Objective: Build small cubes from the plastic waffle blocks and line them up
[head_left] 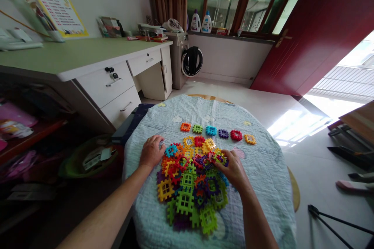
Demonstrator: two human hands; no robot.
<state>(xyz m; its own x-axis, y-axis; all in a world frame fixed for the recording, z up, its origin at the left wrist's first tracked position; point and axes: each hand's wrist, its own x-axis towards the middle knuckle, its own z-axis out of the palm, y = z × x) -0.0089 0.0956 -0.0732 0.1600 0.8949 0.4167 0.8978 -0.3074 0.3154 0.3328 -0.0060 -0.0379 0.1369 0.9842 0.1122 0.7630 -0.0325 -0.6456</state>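
Note:
A heap of colourful plastic interlocking window-shaped building blocks (187, 179) lies on the cloth-covered round table (260, 202). Beyond the heap runs a row of single blocks, from an orange one (185, 127) through a blue one (211, 130) and a red one (236, 135) to a yellow-orange one (250, 139). My left hand (152, 151) rests at the heap's left edge, fingers apart and loosely bent, beside a blue block (171, 150). At the right edge, my right hand (233, 168) pinches a yellow-green block (219, 158) between thumb and fingers; its fingertips are partly hidden.
A white desk with a green top (87, 54) stands at the left, and a washing machine (177, 58) with its door open is behind. A red door (292, 35) is at the right. Black tripod legs (330, 218) stand on the floor, lower right.

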